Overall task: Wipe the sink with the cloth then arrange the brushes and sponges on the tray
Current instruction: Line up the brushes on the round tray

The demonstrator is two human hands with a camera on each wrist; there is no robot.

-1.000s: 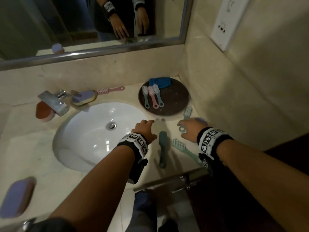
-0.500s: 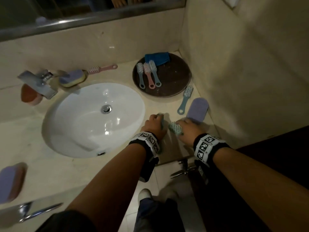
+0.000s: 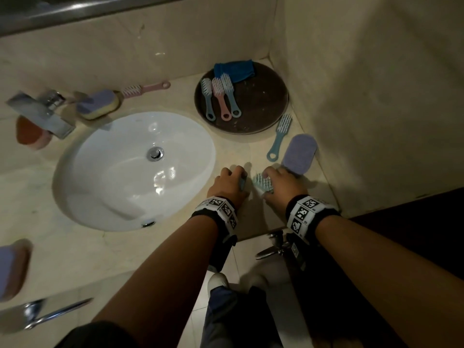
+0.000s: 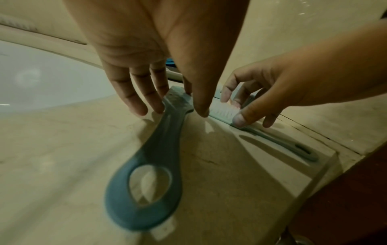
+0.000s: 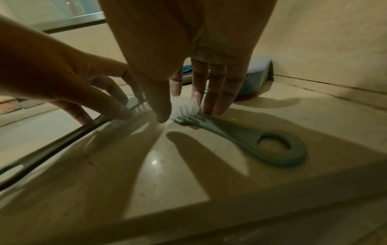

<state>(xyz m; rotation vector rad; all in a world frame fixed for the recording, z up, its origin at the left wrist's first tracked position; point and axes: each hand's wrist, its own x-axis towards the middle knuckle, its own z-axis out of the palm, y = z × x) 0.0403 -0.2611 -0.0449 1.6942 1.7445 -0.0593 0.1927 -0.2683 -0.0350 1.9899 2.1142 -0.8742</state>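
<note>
On the counter right of the white sink [image 3: 120, 177], two brushes lie side by side. My left hand [image 4: 178, 102] pinches the head of the dark teal brush [image 4: 146, 165] between thumb and fingers; in the head view the left hand [image 3: 233, 180] hides most of it. My right hand [image 5: 186, 114] pinches the bristle head of the light green brush [image 5: 240, 137] and shows in the head view, the right hand [image 3: 271, 183] over the bristles. The round dark tray [image 3: 266, 96] holds three brushes [image 3: 221, 101] and a folded blue cloth [image 3: 233, 70].
A blue brush [image 3: 280, 138] and a purple sponge [image 3: 300, 154] lie near the right wall. Behind the sink are a pink brush [image 3: 145, 89], a purple-and-yellow sponge [image 3: 99, 106], the faucet [image 3: 42, 114] and an orange sponge [image 3: 30, 133]. Another purple sponge [image 3: 10, 267] sits front left.
Both hands have come back toward me and closed their fingers on the heads of the two near brushes. The head view has tilted downward.
</note>
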